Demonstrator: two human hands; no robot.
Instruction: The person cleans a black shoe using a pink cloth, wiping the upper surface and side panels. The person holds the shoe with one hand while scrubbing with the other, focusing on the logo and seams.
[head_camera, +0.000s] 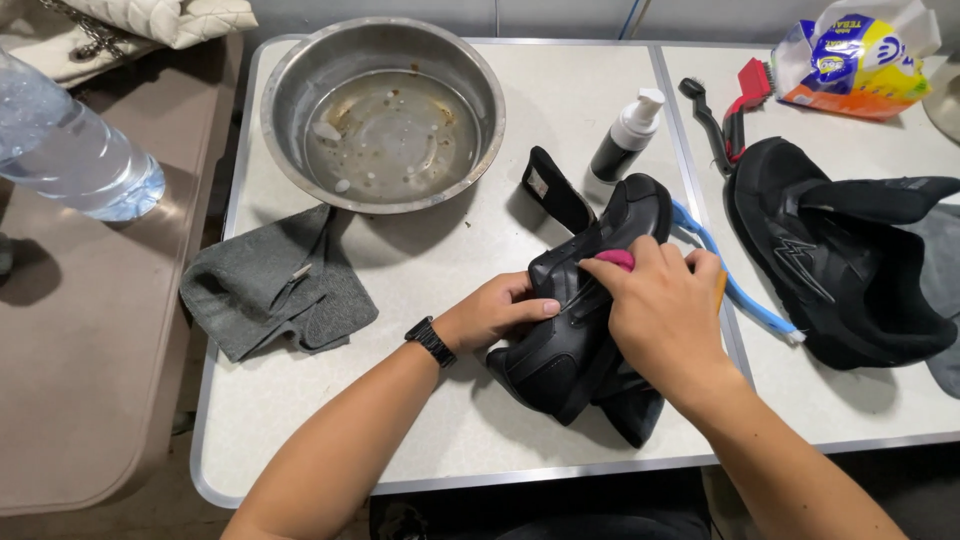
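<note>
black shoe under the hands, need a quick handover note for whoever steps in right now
Left hand steadies the black shoe on the table.
Right hand presses a pink thing, mostly hidden, on the shoe's upper.
Second shoe lies to the right, untouched; brushes, pump bottle, steel bowl and grey cloth are within reach.
Done: cannot tell how much is clean.
Left: probably the rest of this shoe, then the second.

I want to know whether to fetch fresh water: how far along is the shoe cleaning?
Done: nothing can be judged finished. The steel bowl holds only a shallow, speckled film of water. In hand: the left hand steadies a black shoe while the right hand presses a pink pad onto it. Left: the second black shoe lies untouched at the right.
</note>
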